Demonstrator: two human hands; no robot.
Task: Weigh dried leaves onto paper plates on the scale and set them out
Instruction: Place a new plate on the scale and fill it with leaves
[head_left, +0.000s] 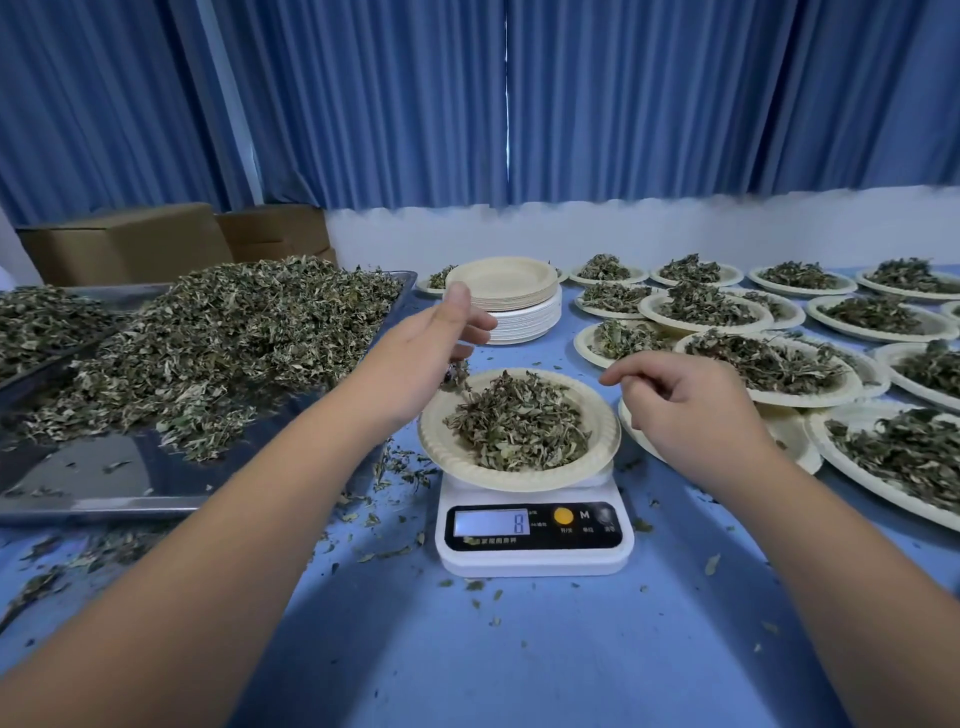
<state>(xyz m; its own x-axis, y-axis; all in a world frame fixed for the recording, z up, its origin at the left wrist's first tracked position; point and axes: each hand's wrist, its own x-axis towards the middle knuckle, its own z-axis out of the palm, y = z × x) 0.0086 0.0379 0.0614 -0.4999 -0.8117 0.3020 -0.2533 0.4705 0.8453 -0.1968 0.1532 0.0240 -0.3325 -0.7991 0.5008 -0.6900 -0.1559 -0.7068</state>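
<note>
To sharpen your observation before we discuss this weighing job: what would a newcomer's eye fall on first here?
First, the big heap of dried leaves on the metal tray at left. Then the leaf-filled paper plate on the white scale at centre, with the left hand and right hand on either side of it. At right, rows of filled plates cover the blue table.

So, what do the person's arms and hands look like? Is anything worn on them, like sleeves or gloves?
The left arm and right arm are bare up to the picture's edge: no sleeves show. The left hand and right hand are bare too, with no gloves, rings, watch or bracelet visible.
</note>
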